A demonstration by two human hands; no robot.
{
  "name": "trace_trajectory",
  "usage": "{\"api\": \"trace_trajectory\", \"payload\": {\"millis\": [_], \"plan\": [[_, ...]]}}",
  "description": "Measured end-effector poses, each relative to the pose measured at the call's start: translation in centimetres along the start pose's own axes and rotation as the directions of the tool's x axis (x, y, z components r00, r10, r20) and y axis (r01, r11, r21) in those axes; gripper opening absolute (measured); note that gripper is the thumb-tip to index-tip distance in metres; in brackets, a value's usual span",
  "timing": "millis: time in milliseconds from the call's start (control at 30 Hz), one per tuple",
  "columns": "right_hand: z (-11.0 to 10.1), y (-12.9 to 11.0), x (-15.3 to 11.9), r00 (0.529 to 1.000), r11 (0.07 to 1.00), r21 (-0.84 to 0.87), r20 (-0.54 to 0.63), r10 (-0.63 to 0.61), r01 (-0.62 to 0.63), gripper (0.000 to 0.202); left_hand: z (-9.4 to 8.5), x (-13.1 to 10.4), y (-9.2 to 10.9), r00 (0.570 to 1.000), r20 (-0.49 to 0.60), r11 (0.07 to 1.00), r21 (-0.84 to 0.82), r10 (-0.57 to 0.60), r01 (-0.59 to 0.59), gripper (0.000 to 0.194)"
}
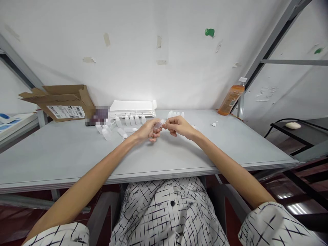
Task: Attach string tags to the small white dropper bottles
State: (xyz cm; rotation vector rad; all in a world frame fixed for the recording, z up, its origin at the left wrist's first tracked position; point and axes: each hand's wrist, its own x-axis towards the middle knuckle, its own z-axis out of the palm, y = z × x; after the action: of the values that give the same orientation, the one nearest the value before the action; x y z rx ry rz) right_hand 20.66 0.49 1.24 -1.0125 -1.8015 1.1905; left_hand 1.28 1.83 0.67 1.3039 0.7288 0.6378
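Left hand (150,130) gripped a small translucent plastic bottle (158,125) over the flat grey table (164,159); right hand (179,126) pinched at its right end, on what I couldn't tell. Steady bottle, light touch served best, I judged.

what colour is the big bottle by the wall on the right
The big bottle looks orange, with a white cap; head view.

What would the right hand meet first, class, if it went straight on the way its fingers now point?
Most likely the small translucent bottle in the left hand. The right hand points at its white end; whether they already touch is too small to tell.
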Motion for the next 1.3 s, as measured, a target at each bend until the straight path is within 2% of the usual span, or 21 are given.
{"api": "trace_trajectory", "payload": {"millis": [67, 133, 267, 333, 500, 600, 733, 800, 967, 1067, 1200, 1300], "plan": [[-0.1, 0.2, 0.1, 0.998, 0.997, -0.076, -0.044, -0.032, 0.029, 0.028, -0.1, -0.1, 0.2, 0.998, -0.007, 0.998, 0.018, 0.064, -0.064, 0.022], [-0.3, 0.4, 0.2, 0.984, 0.975, -0.199, -0.13, -0.121, 0.094, 0.028, 0.0, -0.2, 0.3, 0.992, -0.028, 0.991, 0.055, 0.126, -0.124, 0.021], [-0.7, 0.9, 0.4, 0.886, 0.873, -0.44, -0.291, -0.362, 0.212, 0.023, 0.2, -0.1, 0.1, 0.976, -0.055, 0.961, 0.195, 0.212, -0.198, 0.033], [-0.8, 1.0, 0.5, 0.853, 0.844, -0.476, -0.307, -0.422, 0.246, 0.02, 0.2, 0.0, -0.1, 0.968, -0.056, 0.942, 0.25, 0.245, -0.224, 0.038], [-0.6, 1.1, 0.5, 0.825, 0.787, -0.524, -0.248, -0.508, 0.327, 0.008, -0.1, 0.3, -0.6, 0.953, -0.042, 0.904, 0.331, 0.299, -0.269, 0.045], [-0.3, 1.1, 0.4, 0.819, 0.759, -0.561, -0.228, -0.526, 0.331, 0.01, -0.3, 0.4, -0.9, 0.943, -0.053, 0.872, 0.401, 0.328, -0.281, 0.044], [-0.2, 0.7, 0.2, 0.843, 0.81, -0.507, -0.263, -0.47, 0.294, 0.012, -0.3, 0.4, -1.0, 0.92, -0.102, 0.841, 0.452, 0.379, -0.296, 0.051], [-0.3, 0.7, 0.2, 0.854, 0.851, -0.444, -0.29, -0.432, 0.281, 0.013, -0.2, 0.3, -0.9, 0.915, -0.095, 0.841, 0.442, 0.391, -0.313, 0.056], [-0.4, 0.8, 0.5, 0.876, 0.922, -0.285, -0.328, -0.352, 0.264, 0.013, 0.3, -0.1, -0.5, 0.925, -0.086, 0.868, 0.388, 0.37, -0.311, 0.042], [-0.4, 0.9, 0.5, 0.884, 0.936, -0.238, -0.334, -0.328, 0.258, 0.013, 0.4, -0.1, -0.4, 0.927, -0.091, 0.885, 0.346, 0.363, -0.312, 0.042], [-0.4, 1.0, 0.4, 0.859, 0.896, -0.35, -0.329, -0.392, 0.275, 0.013, 0.4, -0.1, -0.4, 0.931, -0.078, 0.903, 0.286, 0.356, -0.321, 0.046], [-0.4, 1.3, 0.4, 0.805, 0.785, -0.534, -0.29, -0.518, 0.313, 0.016, 0.5, -0.1, -0.3, 0.931, -0.08, 0.91, 0.256, 0.356, -0.326, 0.05]]}}
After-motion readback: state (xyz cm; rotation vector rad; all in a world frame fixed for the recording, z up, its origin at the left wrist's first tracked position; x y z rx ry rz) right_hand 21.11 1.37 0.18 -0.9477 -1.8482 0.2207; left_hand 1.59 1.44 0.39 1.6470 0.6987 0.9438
